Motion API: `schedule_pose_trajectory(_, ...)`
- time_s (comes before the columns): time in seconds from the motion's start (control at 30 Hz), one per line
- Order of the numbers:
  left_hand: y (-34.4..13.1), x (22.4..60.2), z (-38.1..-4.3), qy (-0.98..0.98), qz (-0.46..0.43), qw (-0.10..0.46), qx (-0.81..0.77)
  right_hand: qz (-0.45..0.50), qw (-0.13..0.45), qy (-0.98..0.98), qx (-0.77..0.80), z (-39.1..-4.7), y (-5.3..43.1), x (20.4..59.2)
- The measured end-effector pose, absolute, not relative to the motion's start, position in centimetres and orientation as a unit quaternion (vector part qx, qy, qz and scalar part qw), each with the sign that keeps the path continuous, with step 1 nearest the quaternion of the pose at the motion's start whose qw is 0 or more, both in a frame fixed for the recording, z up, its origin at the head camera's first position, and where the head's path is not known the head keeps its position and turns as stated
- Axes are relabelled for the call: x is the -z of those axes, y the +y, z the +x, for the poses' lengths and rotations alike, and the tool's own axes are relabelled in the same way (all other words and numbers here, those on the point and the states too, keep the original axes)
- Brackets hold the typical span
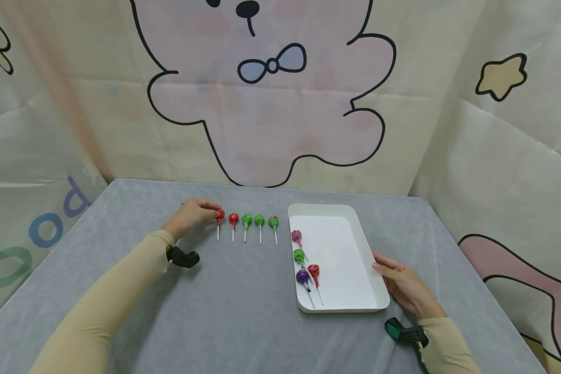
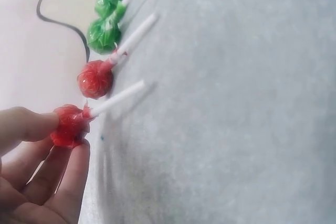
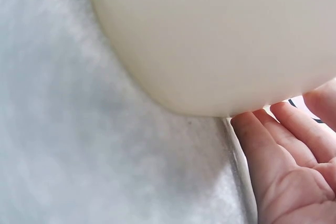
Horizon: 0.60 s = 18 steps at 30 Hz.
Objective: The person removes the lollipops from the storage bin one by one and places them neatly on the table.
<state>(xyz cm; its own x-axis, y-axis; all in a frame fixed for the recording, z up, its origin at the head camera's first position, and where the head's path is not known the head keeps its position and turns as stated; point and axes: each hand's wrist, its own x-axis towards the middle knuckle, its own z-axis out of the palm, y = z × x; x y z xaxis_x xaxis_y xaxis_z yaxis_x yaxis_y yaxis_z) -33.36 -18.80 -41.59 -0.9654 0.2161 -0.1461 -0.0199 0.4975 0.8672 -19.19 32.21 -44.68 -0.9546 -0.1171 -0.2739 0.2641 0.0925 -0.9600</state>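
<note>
L hand (image 1: 194, 214) fingers pinching red lollipop (image 2: 70, 127), L end of 5-pop row (image 1: 246, 220) on counter (image 1: 243, 280); R hand (image 1: 408, 286) fingers straight-ish, touching R edge of tray (image 1: 341, 249) w/ 4 pops (image 1: 314, 270)

Row of lollipops (image 1: 246, 220) on worktop (image 1: 243, 311), leftmost at left hand (image 1: 194, 215), other four stretching right of that hand. Tray (image 1: 348, 254) between row and right hand (image 1: 404, 285), right rim touching right hand. Four candies (image 1: 314, 270) in tray, along side farther from right hand.
</note>
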Motion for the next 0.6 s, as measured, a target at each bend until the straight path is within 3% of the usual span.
schedule_pose_trajectory(0.6,-18.61,42.08,-33.73,0.885,0.051,0.122,-0.446,0.040,0.143,0.729,0.668,-19.04,32.22,44.68)
